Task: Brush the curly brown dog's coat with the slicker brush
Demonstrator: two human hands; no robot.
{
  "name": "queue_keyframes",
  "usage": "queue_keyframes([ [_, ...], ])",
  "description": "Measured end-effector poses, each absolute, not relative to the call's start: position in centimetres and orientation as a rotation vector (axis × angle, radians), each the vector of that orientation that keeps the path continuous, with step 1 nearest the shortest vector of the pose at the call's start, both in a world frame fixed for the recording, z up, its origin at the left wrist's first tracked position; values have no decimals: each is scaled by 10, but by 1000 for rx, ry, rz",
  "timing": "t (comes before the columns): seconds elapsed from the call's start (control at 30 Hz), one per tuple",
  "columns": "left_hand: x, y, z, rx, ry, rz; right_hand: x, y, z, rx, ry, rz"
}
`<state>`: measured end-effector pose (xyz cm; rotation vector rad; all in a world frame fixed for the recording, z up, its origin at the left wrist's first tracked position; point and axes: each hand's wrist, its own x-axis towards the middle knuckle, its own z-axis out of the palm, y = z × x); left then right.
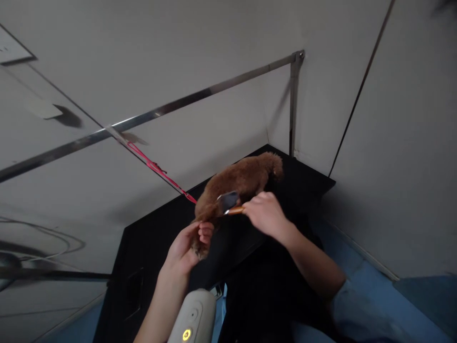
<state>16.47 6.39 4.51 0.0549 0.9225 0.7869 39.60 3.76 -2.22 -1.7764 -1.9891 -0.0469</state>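
Metal rail, pink leash, brown dog, pale device blocking foreground

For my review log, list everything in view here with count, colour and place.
Table: one, black, centre
Dog: one, brown, on the table
Brush: one, orange handle, greyish head, over the dog
Rail: one, silvery, upper left to upper centre
Lead: one, pinkish red, between rail and dog
Wall plate: one, white, top left
Cables: number unclear, pale, left edge
Device: one, pale with yellow light, bottom centre
Sleeve: one, light blue, lower right
Left hand: one, bare, gripping the dog
Right hand: one, bare, holding the brush
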Motion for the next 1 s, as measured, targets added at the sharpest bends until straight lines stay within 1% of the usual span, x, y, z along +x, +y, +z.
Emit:
queue_keyframes([
  [0.07, 166, 62, 43, 59, 905, 785, 395, 37, -22, -1709, -2058, -27],
  [0.2, 165, 58, 37, 88, 915, 720, 396, 34, -23, -1909, -1861, -125],
  [0.27, 165, 56, 34, 102, 923, 722, 396, 32, -25, -1809, -1959, -123],
  [0.33, 163, 55, 31, 104, 919, 755, 397, 30, -25, -1714, -2102, -50],
  [0.4, 162, 53, 28, 105, 910, 778, 401, 28, -24, -1844, -2051, -27],
  [0.47, 162, 52, 25, 114, 913, 756, 403, 26, -22, -2015, -1883, -89],
  [0.53, 162, 50, 23, 131, 916, 725, 400, 25, -21, -1945, -1912, -139],
  [0.63, 162, 48, 19, 149, 909, 707, 394, 26, -20, -1726, -2161, -96],
  [0.77, 160, 48, 12, 165, 921, 670, 395, 30, -21, -1955, -2011, -155],
  [0.9, 158, 49, 0, 213, 916, 622, 396, 29, -18, -1702, -2271, -104],
  [1.0, 156, 49, -10, 264, 918, 598, 397, 30, -14, -1901, -2178, -114],
])
